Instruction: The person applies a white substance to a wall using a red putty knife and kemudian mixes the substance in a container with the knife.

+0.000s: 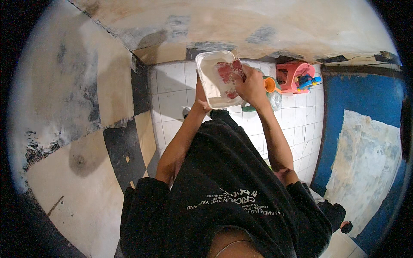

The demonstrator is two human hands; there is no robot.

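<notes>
In front of my body I hold up a white rectangular plastic tub with creamy white paste inside. My left hand grips the tub along its left side and underneath; most of its fingers are hidden behind the wall. In my right hand is a flat red spreader, heavily smeared with white paste. The fingers are closed around its upper right part, and its blade lies over the tub's opening. Where the blade meets the paste I cannot make out.
Beyond my right forearm, a pink plastic stool stands near the wall, with a blue-and-yellow object at it. An orange dipper is nearby. Patchy walls and a blue door with a whitish patch surround the white tiled floor.
</notes>
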